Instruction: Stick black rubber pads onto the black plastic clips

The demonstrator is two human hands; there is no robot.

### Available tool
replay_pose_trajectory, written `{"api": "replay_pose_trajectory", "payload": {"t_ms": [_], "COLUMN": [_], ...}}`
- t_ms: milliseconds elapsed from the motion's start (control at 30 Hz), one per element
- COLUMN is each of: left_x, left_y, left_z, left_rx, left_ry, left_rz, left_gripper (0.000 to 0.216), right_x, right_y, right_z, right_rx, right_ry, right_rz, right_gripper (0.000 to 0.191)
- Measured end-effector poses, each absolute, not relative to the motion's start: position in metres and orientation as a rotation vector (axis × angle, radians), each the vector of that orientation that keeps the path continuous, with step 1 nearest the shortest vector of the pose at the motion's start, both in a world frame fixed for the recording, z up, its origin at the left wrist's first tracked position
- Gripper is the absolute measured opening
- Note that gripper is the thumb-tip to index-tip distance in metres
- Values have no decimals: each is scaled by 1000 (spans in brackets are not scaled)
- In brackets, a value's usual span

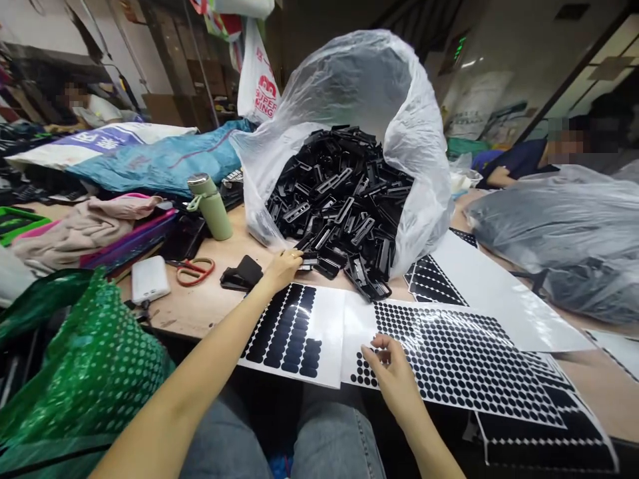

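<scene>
My left hand point(283, 270) reaches to the front edge of a heap of black plastic parts point(344, 193), its fingers closed on a slotted black plastic part point(310, 261). The heap spills from a large clear plastic bag point(424, 153) lying open toward me. My right hand point(394, 369) hovers over a white sheet of round black stickers point(459, 352), thumb and fingers curled close together; whatever may be between them is too small to make out. Between my hands lies another white sheet with rows of black oblong stickers point(284, 329), partly peeled.
Left on the table are a black flat piece point(242, 273), red-handled scissors point(196, 271), a white power bank point(150, 279) and a green bottle point(213, 209). A green bubble-wrap bag point(110, 352) stands near my left arm. More sticker sheets point(509, 293) and a filled bag point(559, 226) lie right. Two people sit farther back.
</scene>
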State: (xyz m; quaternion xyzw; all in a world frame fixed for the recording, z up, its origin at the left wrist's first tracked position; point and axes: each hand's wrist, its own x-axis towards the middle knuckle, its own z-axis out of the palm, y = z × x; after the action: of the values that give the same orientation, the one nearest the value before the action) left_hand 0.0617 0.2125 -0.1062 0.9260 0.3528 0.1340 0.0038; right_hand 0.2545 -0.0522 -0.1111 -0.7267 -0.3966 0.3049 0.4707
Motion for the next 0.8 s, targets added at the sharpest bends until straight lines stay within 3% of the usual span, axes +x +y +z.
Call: {"api": "replay_pose_trajectory", "payload": {"t_ms": [100, 267, 433, 567, 700, 800], "left_x": [50, 45, 51, 47, 35, 27], "left_y": [221, 227, 218, 169, 103, 77], "left_z": [-112, -114, -86, -63, -70, -90], "left_rx": [2893, 2828, 2703, 2079, 1249, 962], "left_ry": [1109, 1116, 1226, 1127, 879, 828], "left_rz": [374, 309, 421, 743, 484, 467], "left_gripper": [22, 52, 48, 50, 52, 43], "right_x": [251, 232, 193, 172, 170, 171], "right_y": [-44, -29, -8, -1, -6, -12], "right_z": [-111, -101, -94, -99, -109, -118], "right_rx": [-1767, -1776, -2024, -2276, -2206, -2053], "right_ry": [-1006, -1087, -1512, -1651, -1587, -1550], "right_rz": [791, 790, 691, 588, 552, 554], "right_gripper": [30, 25, 14, 11, 10, 11]}}
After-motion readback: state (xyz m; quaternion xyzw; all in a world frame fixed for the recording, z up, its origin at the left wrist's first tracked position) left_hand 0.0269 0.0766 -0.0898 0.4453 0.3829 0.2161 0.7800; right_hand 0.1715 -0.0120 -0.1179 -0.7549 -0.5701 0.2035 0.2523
